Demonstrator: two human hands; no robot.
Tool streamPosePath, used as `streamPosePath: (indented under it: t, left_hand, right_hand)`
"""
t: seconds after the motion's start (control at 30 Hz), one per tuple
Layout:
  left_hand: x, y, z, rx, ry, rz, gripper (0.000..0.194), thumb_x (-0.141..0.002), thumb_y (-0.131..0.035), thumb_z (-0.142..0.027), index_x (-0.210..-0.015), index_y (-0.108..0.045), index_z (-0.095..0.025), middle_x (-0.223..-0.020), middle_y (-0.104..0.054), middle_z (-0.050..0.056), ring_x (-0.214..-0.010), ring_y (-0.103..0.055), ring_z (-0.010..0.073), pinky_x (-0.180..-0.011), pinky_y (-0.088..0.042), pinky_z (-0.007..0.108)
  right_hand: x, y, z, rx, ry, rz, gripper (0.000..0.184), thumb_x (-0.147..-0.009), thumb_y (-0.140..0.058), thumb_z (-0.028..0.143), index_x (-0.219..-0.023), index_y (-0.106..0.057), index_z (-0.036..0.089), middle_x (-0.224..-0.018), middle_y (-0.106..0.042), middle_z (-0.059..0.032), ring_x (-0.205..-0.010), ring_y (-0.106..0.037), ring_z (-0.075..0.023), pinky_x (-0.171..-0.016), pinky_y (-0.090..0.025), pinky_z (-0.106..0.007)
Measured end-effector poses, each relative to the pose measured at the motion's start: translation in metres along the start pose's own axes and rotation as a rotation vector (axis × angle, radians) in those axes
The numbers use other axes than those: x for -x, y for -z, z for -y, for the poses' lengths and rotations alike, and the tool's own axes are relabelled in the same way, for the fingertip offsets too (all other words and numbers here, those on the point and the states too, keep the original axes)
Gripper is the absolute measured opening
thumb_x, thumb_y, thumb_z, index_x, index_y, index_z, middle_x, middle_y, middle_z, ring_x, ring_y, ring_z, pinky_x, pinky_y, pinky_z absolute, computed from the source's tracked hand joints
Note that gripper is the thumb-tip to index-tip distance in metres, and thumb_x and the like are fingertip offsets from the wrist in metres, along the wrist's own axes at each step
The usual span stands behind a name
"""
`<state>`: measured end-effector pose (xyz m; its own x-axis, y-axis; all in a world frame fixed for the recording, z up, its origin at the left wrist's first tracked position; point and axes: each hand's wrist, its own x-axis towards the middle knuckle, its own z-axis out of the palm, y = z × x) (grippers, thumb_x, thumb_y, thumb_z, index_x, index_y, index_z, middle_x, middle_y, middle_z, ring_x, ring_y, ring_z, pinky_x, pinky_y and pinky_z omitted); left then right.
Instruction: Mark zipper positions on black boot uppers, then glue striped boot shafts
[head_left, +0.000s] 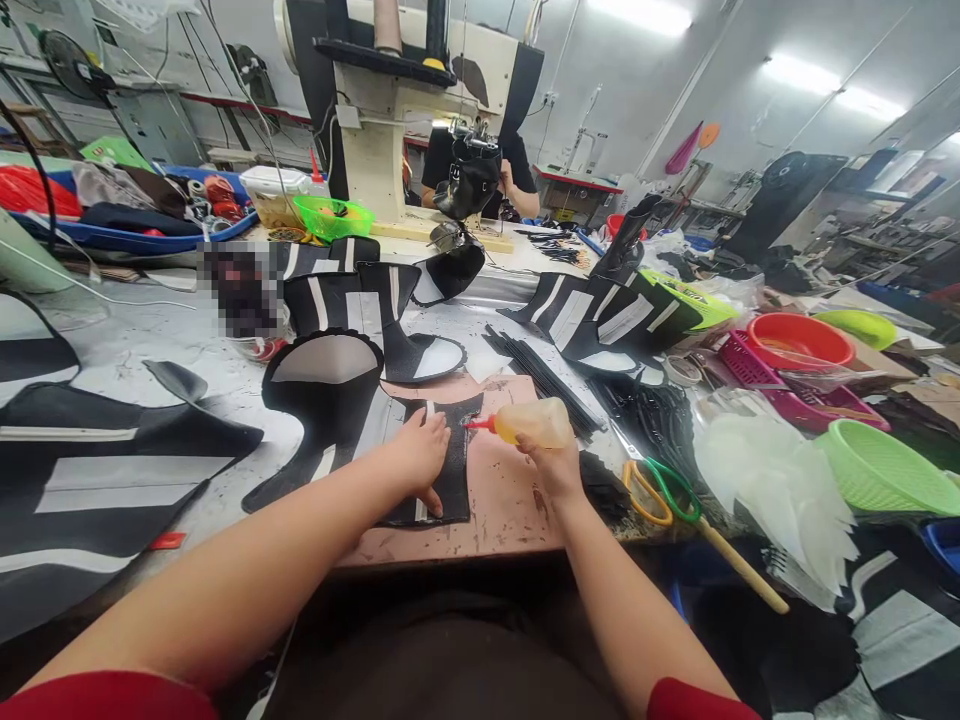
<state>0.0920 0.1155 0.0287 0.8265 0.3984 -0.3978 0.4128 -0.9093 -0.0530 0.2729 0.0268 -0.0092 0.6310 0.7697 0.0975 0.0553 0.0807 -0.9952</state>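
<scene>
Closest to me, the person's left hand (418, 452) lay flat, fingers spread and pressing down on a black cut piece (442, 478) with a pale stripe, which rested on a pinkish work board (510, 500) at the near edge of the desk (187, 340). The right hand (553, 462) had its fingers closed around a soft yellowish glue bottle (534, 422), held on its side with its long axis running left to right and its red nozzle (477, 425) pointing left, just at the right edge of the black piece. So the piece lay directly to the left of the bottle's tip, with the left hand on it and the right hand close beside. Just right of the board lay scissors (654, 490) with green and orange handles, near a heap of translucent white pieces (772, 490) and a green basket (885, 470). Farther back, more black-and-white cut panels (360, 310) were spread over the desk, along with a bundle of thin black strips (544, 375) and a red bowl (799, 342). Beyond them stood a cream sewing machine (390, 120), with another person's arm (521, 200) partly visible behind it.
</scene>
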Motion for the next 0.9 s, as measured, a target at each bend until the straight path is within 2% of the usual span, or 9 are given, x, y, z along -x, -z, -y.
streamPosePath:
  t: [0.07,0.23,0.4,0.57,0.7,0.83,0.9]
  left_hand:
    - [0.0,0.002,-0.001,-0.015,0.009,0.026,0.11,-0.045,-0.07,-0.063,-0.13,-0.035,-0.001,-0.135,-0.032,0.026,-0.129,-0.02,0.0379,-0.104,-0.013,0.052]
    - [0.001,0.003,-0.002,-0.028,0.022,0.045,0.11,-0.047,-0.069,-0.063,-0.131,-0.035,-0.001,-0.136,-0.032,0.025,-0.13,-0.018,0.0367,-0.105,-0.012,0.051]
    - [0.0,0.002,-0.001,-0.054,0.016,0.069,0.109,-0.047,-0.066,-0.065,-0.132,-0.034,-0.004,-0.138,-0.029,0.024,-0.131,-0.016,0.0359,-0.105,-0.011,0.051]
    - [-0.001,0.004,-0.002,-0.024,0.026,0.061,0.109,-0.047,-0.068,-0.062,-0.132,-0.034,-0.003,-0.137,-0.03,0.024,-0.131,-0.017,0.0364,-0.105,-0.01,0.051]
    - [-0.001,0.007,-0.003,-0.053,0.042,0.091,0.106,-0.052,-0.065,-0.062,-0.132,-0.032,-0.001,-0.139,-0.025,0.024,-0.132,-0.015,0.0341,-0.106,-0.009,0.049]
    - [-0.002,0.009,-0.005,-0.108,0.061,0.14,0.103,-0.058,-0.059,-0.064,-0.133,-0.028,-0.001,-0.14,-0.021,0.024,-0.133,-0.013,0.0321,-0.106,-0.009,0.048]
    - [-0.002,0.01,-0.006,-0.112,0.067,0.143,0.101,-0.059,-0.059,-0.063,-0.134,-0.029,-0.002,-0.141,-0.02,0.023,-0.133,-0.013,0.032,-0.106,-0.01,0.048]
  right_hand:
    - [-0.004,0.0,0.004,-0.059,-0.051,0.053,0.062,-0.046,-0.077,0.04,-0.098,-0.055,0.015,-0.091,-0.065,-0.0083,-0.084,-0.062,-0.0272,-0.068,-0.053,-0.045]
    - [-0.01,0.001,0.004,-0.117,-0.013,0.019,0.057,-0.044,-0.078,0.037,-0.093,-0.056,0.016,-0.088,-0.065,-0.0058,-0.08,-0.062,-0.0238,-0.069,-0.053,-0.042]
    - [-0.011,0.012,-0.005,-0.095,-0.132,0.131,0.055,-0.042,-0.079,0.041,-0.085,-0.058,0.014,-0.073,-0.064,-0.0053,-0.064,-0.061,-0.0228,-0.047,-0.05,-0.034]
    - [-0.004,0.015,0.0,-0.107,-0.109,0.138,0.054,-0.046,-0.078,0.041,-0.089,-0.06,0.015,-0.081,-0.066,-0.0063,-0.071,-0.062,-0.023,-0.054,-0.052,-0.035]
    - [0.006,0.019,0.002,-0.074,-0.174,0.191,0.05,-0.045,-0.078,0.043,-0.083,-0.061,0.014,-0.073,-0.065,-0.0059,-0.068,-0.062,-0.0239,-0.047,-0.051,-0.032]
    - [0.009,0.025,-0.001,-0.082,-0.158,0.116,0.058,-0.04,-0.079,0.043,-0.087,-0.059,0.015,-0.079,-0.065,-0.0068,-0.073,-0.062,-0.0255,-0.053,-0.053,-0.035]
    - [0.009,0.029,-0.002,-0.078,-0.156,0.121,0.059,-0.041,-0.08,0.043,-0.088,-0.059,0.015,-0.079,-0.066,-0.0066,-0.073,-0.062,-0.0254,-0.055,-0.053,-0.037]
